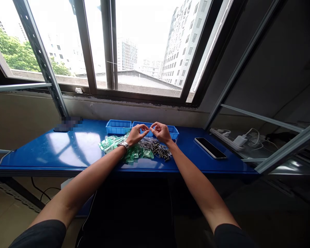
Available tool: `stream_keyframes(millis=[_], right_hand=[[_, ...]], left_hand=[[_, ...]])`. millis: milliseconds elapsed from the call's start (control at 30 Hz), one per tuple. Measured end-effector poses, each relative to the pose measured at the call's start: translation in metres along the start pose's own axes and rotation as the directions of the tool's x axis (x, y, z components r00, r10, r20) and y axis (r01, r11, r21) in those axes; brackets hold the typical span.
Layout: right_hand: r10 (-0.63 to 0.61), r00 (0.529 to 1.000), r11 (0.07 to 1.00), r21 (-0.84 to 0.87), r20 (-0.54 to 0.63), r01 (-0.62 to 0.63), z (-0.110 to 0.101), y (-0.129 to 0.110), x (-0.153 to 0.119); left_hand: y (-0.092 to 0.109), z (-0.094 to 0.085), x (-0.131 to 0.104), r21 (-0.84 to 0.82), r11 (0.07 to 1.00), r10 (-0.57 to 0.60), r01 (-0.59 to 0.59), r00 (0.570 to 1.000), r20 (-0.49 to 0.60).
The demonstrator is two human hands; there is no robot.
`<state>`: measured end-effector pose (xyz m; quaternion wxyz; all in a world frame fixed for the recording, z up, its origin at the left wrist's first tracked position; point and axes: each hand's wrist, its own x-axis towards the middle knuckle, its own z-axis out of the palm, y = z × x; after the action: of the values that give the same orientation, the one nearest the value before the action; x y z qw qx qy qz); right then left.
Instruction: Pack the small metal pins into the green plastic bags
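Note:
My left hand (pixel 136 134), with a metal-band watch (pixel 124 145) on its wrist, is raised over the blue table with thumb and forefinger pinched. Facing it closely, my right hand (pixel 161 132) is pinched the same way, the fingertips of both almost meeting. Whatever is between the fingers is too small to make out. Below the left hand lies a heap of small green-printed clear bags (pixel 110 143). A pile of short, dark, thin rod-like pieces (pixel 162 152) lies beneath the right hand. Greyish see-through material (pixel 147 142) sits between the two heaps.
Blue plastic bins (pixel 119 128) stand in a row behind my hands, partly hidden by them. A phone (pixel 210 148) lies on the table (pixel 93 162) at right. Beyond it are a power strip and a white charger (pixel 240 140). Metal shelf posts (pixel 42 57) flank the table before a window.

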<state>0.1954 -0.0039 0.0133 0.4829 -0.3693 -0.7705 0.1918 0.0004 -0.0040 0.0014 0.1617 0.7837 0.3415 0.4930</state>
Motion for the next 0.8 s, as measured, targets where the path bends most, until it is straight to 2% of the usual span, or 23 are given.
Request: stream_keyframes(millis=[200,467,800], right_hand=[[-0.002,1.0,1.0,0.013,0.009,0.002,0.0003,-0.0021,-0.0004],[0.009,1.0,1.0,0.013,0.016,-0.009,-0.0016,0.0014,0.0008],[0.038,0.988,0.999,-0.009,0.151,-0.038,0.0029,0.0062,0.0013]], left_hand=[[-0.0001,0.0009,-0.0006,0.017,1.0,0.007,-0.007,1.0,0.026],[0.001,-0.0012,0.0005,-0.017,1.0,-0.016,0.015,0.998,-0.065],[-0.0019,0.0002,0.0009,-0.057,0.998,-0.022,0.017,0.996,-0.083]])
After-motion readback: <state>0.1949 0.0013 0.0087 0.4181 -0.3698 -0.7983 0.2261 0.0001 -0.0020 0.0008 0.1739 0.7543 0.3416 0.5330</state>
